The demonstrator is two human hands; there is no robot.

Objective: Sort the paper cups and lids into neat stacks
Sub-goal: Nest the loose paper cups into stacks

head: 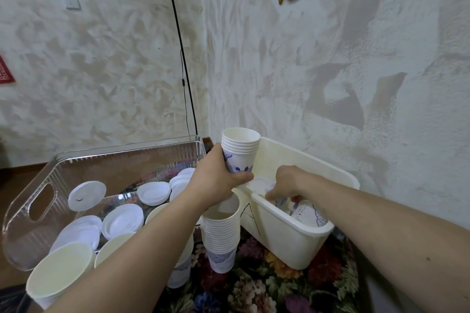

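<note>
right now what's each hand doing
left hand: grips small nested stack of white paper cups
right hand: in cream plastic bin, grip cannot be told

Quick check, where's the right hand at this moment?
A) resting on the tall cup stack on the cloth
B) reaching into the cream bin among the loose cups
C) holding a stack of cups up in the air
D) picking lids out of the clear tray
B: the right hand is down inside the cream bin with its fingers among the loose cups; the raised stack of cups is in the left hand.
</note>
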